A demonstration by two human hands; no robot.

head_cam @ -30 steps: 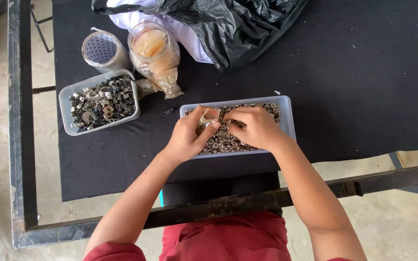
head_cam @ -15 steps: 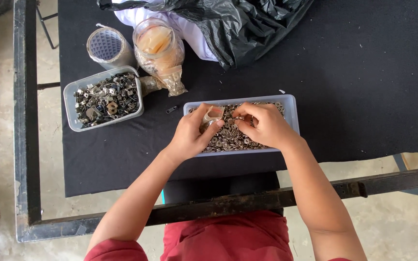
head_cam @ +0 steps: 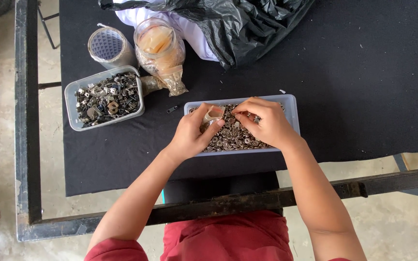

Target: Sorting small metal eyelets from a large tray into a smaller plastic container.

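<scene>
Both hands sit over the clear rectangular tray [head_cam: 290, 104] of small round metal pieces [head_cam: 228, 137], mid-counter [head_cam: 364, 87], near the front edge. Left hand [head_cam: 192, 135] is clenched around a small pale ring-like part [head_cam: 213, 114], thumb pressed against it. Right hand [head_cam: 264, 121] pinches something tiny at its fingertips [head_cam: 238, 113] just beside that part; too small to tell what.

Versus a second ago: hands barely moved, same tray, fingertips drawn a bit closer together; the camera view shifted slightly. Reads as ongoing fiddly work on the small part, not a new step.

Back left: a second clear tray of mixed metal hardware [head_cam: 105, 99], a mesh-topped cup [head_cam: 107, 46], a jar of tan pieces [head_cam: 159, 46], a black plastic bag [head_cam: 247, 24]. All untouched.
</scene>
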